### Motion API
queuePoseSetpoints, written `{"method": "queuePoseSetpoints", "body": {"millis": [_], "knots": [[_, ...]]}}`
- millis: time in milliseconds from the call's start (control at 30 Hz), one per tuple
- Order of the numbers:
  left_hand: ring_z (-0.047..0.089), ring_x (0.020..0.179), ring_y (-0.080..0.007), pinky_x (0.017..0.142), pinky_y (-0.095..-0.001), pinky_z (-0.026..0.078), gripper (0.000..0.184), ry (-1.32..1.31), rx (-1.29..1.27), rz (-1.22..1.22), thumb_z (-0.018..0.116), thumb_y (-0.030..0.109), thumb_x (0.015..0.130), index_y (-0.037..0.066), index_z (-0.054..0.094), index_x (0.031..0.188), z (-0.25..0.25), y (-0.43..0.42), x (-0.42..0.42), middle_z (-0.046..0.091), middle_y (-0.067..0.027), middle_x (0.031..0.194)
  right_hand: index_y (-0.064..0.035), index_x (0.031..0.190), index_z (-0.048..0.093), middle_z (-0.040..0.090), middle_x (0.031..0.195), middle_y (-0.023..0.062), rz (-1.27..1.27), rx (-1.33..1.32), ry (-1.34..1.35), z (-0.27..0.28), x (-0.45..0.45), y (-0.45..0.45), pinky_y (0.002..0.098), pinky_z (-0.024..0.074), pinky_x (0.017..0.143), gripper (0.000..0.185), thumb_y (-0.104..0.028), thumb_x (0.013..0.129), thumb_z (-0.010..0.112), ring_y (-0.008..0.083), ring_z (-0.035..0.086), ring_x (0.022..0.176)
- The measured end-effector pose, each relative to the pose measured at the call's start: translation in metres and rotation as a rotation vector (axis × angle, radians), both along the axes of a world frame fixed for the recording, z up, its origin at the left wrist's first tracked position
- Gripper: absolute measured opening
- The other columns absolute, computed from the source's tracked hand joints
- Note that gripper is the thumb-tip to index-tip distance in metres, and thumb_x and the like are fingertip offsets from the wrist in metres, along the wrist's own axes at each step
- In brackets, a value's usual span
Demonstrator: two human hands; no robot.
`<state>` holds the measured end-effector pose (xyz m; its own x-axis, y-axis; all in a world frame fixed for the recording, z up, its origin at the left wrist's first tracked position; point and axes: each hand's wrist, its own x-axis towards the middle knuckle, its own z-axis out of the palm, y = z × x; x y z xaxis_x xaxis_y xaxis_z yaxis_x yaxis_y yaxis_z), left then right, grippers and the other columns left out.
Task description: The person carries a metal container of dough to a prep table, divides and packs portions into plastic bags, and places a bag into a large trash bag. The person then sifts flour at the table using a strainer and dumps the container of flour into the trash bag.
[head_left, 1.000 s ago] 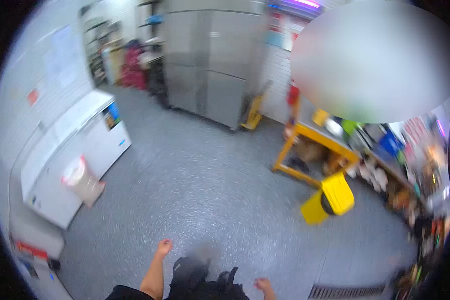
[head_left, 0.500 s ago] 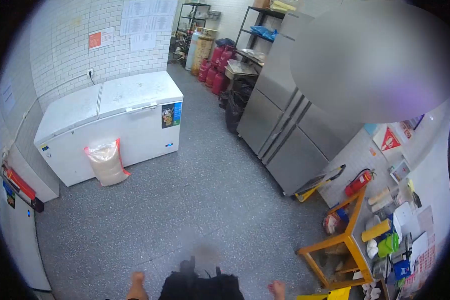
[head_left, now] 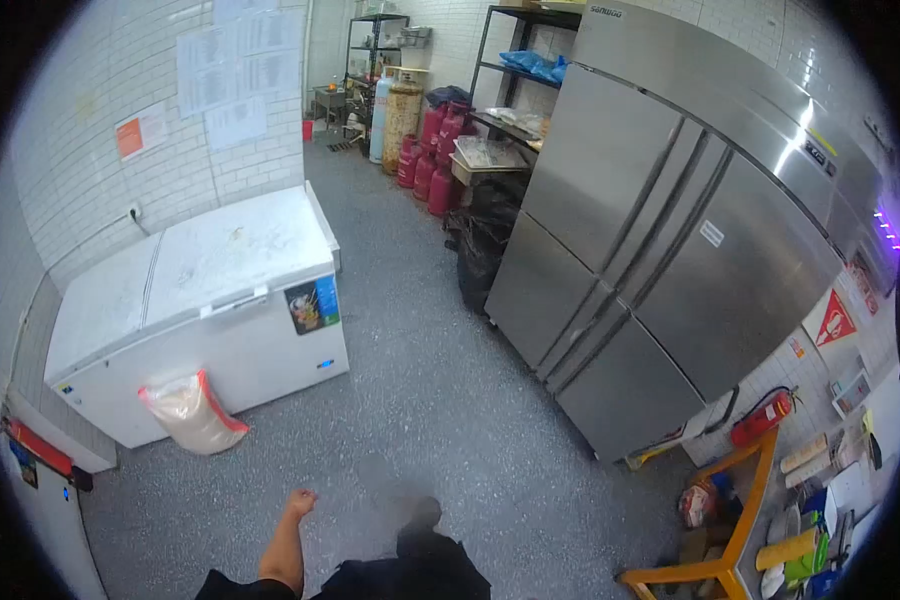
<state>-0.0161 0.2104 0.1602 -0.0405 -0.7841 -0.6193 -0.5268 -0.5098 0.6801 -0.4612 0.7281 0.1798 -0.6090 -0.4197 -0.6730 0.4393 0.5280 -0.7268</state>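
Observation:
My left hand swings forward over the grey floor at the bottom, its fingers curled and nothing visible in them. My right hand is out of the picture. The object nearest my left hand is a clear bag with red edges, filled with pale grain-like contents. It leans against a white chest freezer with a closed lid. Below, my dark clothing and one foot show in mid-stride.
A tall steel refrigerator stands on the right, with a black garbage bag beside it. Several red gas cylinders line the aisle beyond. A fire extinguisher and a wooden-framed table with clutter are at the lower right.
The view has moved forward, bringing the freezer and refrigerator closer. My left hand has swung forward and up. My right hand has left the picture.

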Motion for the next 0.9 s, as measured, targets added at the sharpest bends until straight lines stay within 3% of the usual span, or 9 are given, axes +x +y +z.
{"method": "queuePoseSetpoints", "body": {"millis": [200,300,400,500,600,700,833,867,900], "knots": [[0.058,0.058,-0.0215,0.047,-0.0335,0.045,0.025,-0.094,0.071,0.144,0.057,0.023,0.077,0.001,0.060,0.088,0.003,-0.091,-0.047,0.057,-0.0092,0.069,0.0003,0.079,0.055,0.058,0.069,0.0129,0.314,0.142,0.268,-0.169,-0.165,-0.264,0.0364,0.0474,0.049,0.018,-0.017,0.077,0.057,0.0251,0.059,0.060],[0.059,0.060,-0.0214,0.047,-0.0346,0.043,0.023,-0.109,0.229,0.252,0.057,0.024,0.078,0.004,0.060,0.088,0.013,-0.123,-0.082,0.058,-0.0092,0.071,0.0024,0.086,0.060,0.060,0.070,0.0101,0.409,0.207,0.259,-0.090,-0.194,-0.459,0.0305,0.0463,0.048,0.023,-0.018,0.076,0.057,0.0185,0.059,0.059],[0.060,0.064,-0.0219,0.049,-0.0380,0.044,0.022,-0.620,-0.127,-0.990,0.057,0.024,0.080,0.007,0.061,0.093,-0.043,-0.166,-0.076,0.060,-0.0110,0.076,-0.0016,0.087,0.061,0.062,0.069,0.0080,0.539,0.136,0.296,-0.054,-0.239,-0.618,0.0288,0.0460,0.048,0.024,-0.023,0.077,0.057,0.0165,0.059,0.059],[0.062,0.066,-0.0210,0.061,-0.0347,0.050,0.019,-0.279,0.609,0.150,0.056,0.023,0.076,0.007,0.061,0.083,-0.060,-0.229,-0.110,0.064,-0.0095,0.074,-0.0035,0.089,0.060,0.062,0.072,0.0083,0.434,0.068,0.246,-0.044,-0.281,-0.738,0.0289,0.0462,0.049,0.023,-0.023,0.078,0.057,0.0165,0.059,0.060],[0.060,0.057,-0.0218,0.053,-0.0348,0.050,0.021,-0.679,-0.233,-0.836,0.056,0.024,0.076,0.008,0.061,0.087,-0.073,-0.327,-0.133,0.064,-0.0105,0.073,-0.0037,0.095,0.058,0.061,0.075,0.0095,0.321,0.142,0.146,-0.012,-0.305,-0.820,0.0287,0.0471,0.050,0.025,-0.022,0.078,0.056,0.0179,0.060,0.063],[0.058,0.059,-0.0214,0.053,-0.0358,0.047,0.028,-0.006,0.416,0.334,0.058,0.022,0.075,0.002,0.060,0.095,-0.058,-0.482,-0.193,0.062,-0.0105,0.074,-0.0046,0.099,0.056,0.061,0.077,0.0110,0.231,0.200,0.092,-0.012,-0.332,-0.856,0.0294,0.0476,0.050,0.028,-0.023,0.078,0.056,0.0195,0.060,0.064],[0.052,0.062,-0.0165,0.057,-0.0325,0.044,0.033,0.034,-0.012,-0.292,0.055,0.028,0.078,-0.001,0.060,0.093,-0.041,-0.720,-0.308,0.059,-0.0075,0.074,-0.0026,0.097,0.056,0.060,0.077,0.0131,0.103,0.130,0.021,-0.006,-0.346,-0.897,0.0332,0.0470,0.048,0.030,-0.025,0.077,0.056,0.0214,0.059,0.061],[0.053,0.065,-0.0143,0.059,-0.0309,0.044,0.029,0.155,-0.182,-0.264,0.056,0.025,0.078,-0.001,0.060,0.093,0.053,-0.763,-0.361,0.059,-0.0056,0.076,-0.0025,0.096,0.056,0.061,0.077,0.0135,-0.014,0.085,-0.015,-0.014,-0.347,-0.902,0.0342,0.0463,0.047,0.029,-0.025,0.077,0.056,0.0213,0.058,0.059],[0.053,0.068,-0.0132,0.061,-0.0291,0.044,0.027,0.279,-0.125,-0.167,0.056,0.021,0.079,0.000,0.060,0.094,0.029,-0.822,-0.386,0.059,-0.0043,0.077,-0.0024,0.097,0.055,0.061,0.077,0.0142,-0.055,0.180,-0.048,-0.014,-0.346,-0.910,0.0359,0.0462,0.046,0.029,-0.024,0.078,0.054,0.0221,0.058,0.059]]}}
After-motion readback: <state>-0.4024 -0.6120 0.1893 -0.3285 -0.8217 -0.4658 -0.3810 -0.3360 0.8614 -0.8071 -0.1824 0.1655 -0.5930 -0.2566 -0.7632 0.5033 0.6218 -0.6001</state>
